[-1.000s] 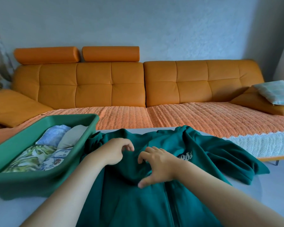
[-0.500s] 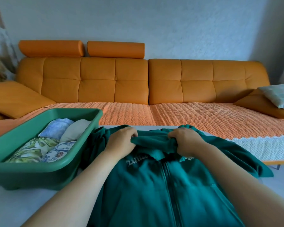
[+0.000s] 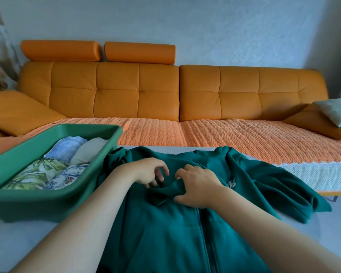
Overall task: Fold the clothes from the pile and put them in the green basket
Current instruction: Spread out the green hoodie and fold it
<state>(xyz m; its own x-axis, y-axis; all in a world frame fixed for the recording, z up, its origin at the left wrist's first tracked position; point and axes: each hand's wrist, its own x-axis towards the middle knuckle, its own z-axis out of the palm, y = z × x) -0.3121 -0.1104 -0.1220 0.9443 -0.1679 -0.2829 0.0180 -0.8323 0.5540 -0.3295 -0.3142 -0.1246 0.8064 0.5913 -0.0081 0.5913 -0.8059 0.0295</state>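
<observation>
A dark green zip-up jacket [image 3: 165, 229] lies spread front-up on the table, one sleeve [image 3: 283, 186] trailing off to the right. My left hand [image 3: 146, 171] hovers at the collar with its fingers loosely bent, their tips touching the cloth. My right hand [image 3: 197, 187] grips a bunched fold of the collar between thumb and fingers. The green basket [image 3: 53, 200] stands just left of the jacket, touching its left shoulder. It holds several folded clothes [image 3: 65, 149], among them blue, beige and flower-printed pieces.
The pale table [image 3: 18, 243] carries both basket and jacket. Behind it runs an orange sofa [image 3: 138, 95] with a knitted orange cover [image 3: 234, 136]. A light checked cushion [image 3: 339, 113] lies at the sofa's right end.
Both hands held the collar stretched apart near the far edge. They have come together and nearer to me; the collar is now bunched and my left hand has let go.
</observation>
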